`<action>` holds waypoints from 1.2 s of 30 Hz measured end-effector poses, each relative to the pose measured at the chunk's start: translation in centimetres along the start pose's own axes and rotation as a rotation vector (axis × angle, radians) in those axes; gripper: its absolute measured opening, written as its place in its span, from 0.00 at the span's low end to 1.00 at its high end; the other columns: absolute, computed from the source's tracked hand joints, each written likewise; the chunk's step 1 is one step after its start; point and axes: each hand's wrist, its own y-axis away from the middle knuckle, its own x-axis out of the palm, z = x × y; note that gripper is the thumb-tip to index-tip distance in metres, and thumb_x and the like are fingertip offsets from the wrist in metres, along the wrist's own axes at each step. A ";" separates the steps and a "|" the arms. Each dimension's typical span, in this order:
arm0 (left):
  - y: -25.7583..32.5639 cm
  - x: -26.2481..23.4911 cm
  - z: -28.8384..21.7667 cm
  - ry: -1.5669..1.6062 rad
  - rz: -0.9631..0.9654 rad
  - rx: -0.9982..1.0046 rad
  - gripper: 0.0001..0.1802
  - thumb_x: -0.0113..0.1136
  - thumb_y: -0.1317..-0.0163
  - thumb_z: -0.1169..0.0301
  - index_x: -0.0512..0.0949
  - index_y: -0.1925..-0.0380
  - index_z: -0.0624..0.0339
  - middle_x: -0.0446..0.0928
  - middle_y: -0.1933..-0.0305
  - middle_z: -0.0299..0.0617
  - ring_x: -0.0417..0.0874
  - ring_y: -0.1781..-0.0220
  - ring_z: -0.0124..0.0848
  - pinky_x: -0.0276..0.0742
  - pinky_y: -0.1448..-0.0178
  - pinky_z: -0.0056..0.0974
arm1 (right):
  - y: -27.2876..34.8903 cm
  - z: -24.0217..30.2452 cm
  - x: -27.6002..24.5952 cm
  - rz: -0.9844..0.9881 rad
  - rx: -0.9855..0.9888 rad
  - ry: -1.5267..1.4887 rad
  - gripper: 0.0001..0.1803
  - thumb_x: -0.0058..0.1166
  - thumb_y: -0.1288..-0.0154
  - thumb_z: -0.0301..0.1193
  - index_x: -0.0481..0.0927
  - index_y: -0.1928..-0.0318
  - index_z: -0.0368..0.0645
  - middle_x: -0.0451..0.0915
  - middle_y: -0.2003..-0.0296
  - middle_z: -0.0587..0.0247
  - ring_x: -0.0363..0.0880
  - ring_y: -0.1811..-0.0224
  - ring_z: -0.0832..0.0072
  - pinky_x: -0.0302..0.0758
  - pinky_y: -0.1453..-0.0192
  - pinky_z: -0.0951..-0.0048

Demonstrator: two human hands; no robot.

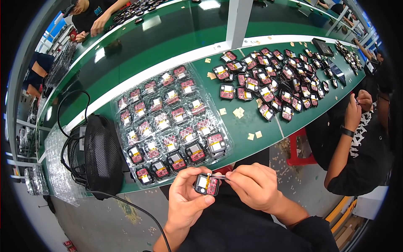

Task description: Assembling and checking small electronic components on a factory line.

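My left hand [184,206] grips a small black square device housing [213,187] by its edges, between thumb and fingers. The open housing shows a red circuit board, a pale rectangular part and a yellow strip. From the right, my right hand [257,188] pinches a pair of metal tweezers [219,177]. Their tips reach the upper edge of the housing, near the yellow strip; whether they grip anything there is too small to tell. Just beyond my hands, a clear plastic tray [228,140] holds rows of similar housings, some under clear plastic.
A large pile of similar housings [268,80] covers the bench [247,115] at the right, with small beige squares [238,112] around it. On the left stand a black mesh bag [103,151] and cables. A co-worker's hands [357,105] are at the right; a white post [239,25] rises behind.
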 end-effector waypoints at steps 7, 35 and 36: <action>0.0 0.2 0.6 -0.031 0.002 0.003 0.35 0.73 0.47 0.90 0.72 0.39 0.61 0.73 0.38 0.51 0.79 0.32 0.46 0.80 0.30 0.45 | 0.0 0.0 0.2 -0.015 -0.064 0.035 0.15 0.74 0.50 0.19 0.86 0.60 0.40 0.84 0.66 0.64 0.78 0.77 0.72 0.72 0.75 0.73; 0.5 -0.1 0.9 -0.243 -0.028 0.128 0.33 0.71 0.46 0.92 0.74 0.38 0.67 0.66 0.31 0.53 0.76 0.31 0.47 0.89 0.38 0.43 | 0.2 0.2 0.9 -0.004 0.082 -0.070 0.14 0.73 0.51 0.20 0.87 0.61 0.39 0.83 0.67 0.63 0.81 0.74 0.71 0.77 0.73 0.71; 0.5 -0.1 1.0 -0.242 -0.029 0.129 0.33 0.71 0.46 0.92 0.74 0.38 0.67 0.66 0.31 0.53 0.76 0.31 0.47 0.89 0.38 0.43 | 0.1 0.2 0.9 -0.003 0.079 -0.079 0.16 0.76 0.53 0.20 0.86 0.61 0.38 0.83 0.68 0.62 0.82 0.75 0.69 0.77 0.74 0.71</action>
